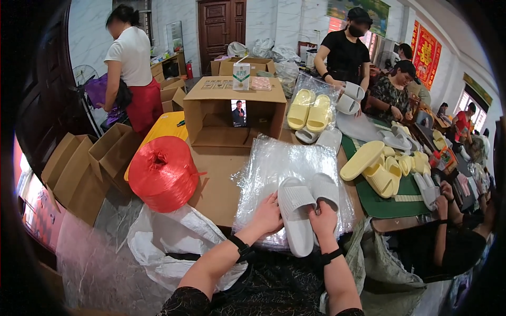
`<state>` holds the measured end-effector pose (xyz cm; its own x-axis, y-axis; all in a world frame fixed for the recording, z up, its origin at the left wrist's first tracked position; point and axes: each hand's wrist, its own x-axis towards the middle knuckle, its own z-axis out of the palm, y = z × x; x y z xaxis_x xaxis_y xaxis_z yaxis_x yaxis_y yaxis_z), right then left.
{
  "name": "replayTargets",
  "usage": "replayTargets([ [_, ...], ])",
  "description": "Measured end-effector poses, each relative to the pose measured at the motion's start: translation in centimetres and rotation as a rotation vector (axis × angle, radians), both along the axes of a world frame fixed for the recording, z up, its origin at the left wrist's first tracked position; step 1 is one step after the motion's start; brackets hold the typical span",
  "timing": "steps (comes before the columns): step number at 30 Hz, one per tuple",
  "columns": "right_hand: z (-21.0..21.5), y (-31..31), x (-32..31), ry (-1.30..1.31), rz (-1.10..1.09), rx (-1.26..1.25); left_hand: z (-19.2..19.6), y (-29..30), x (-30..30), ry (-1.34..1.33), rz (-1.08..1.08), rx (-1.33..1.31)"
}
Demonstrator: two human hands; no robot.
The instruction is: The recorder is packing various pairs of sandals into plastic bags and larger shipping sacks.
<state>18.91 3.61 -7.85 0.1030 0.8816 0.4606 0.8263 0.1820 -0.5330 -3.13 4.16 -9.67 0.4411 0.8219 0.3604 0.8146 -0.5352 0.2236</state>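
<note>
Two light grey slide slippers lie side by side on a stack of clear plastic bags (263, 163) in front of me. The left slipper (297, 226) points toward the far side with its ribbed strap up. Beside it, the other slipper (325, 188) is partly covered by my right hand (323, 218), whose fingers are closed round its near part, thumb close to the left slipper. My left hand (268, 216) rests on the bags, its fingers stretched out toward the left slipper's edge. Nothing shows in its grasp.
An open cardboard box (192, 126) with a phone (239, 113) stands ahead. A red twine roll (163, 174) sits left, above a white sack (174, 242). Yellow slippers (382, 176) lie on a green mat (379, 209) at right. A co-worker (345, 55) handles grey slippers across the table.
</note>
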Motion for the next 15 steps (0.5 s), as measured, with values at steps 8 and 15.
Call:
replayTargets([
  [8, 0.1, 0.1, 0.1, -0.027, 0.01, -0.016, 0.2, 0.0, 0.0, -0.025, -0.006, -0.016],
  [15, 0.1, 0.1, 0.3, -0.024, 0.001, -0.087, -0.6, 0.4, 0.1, -0.016, 0.009, 0.027],
])
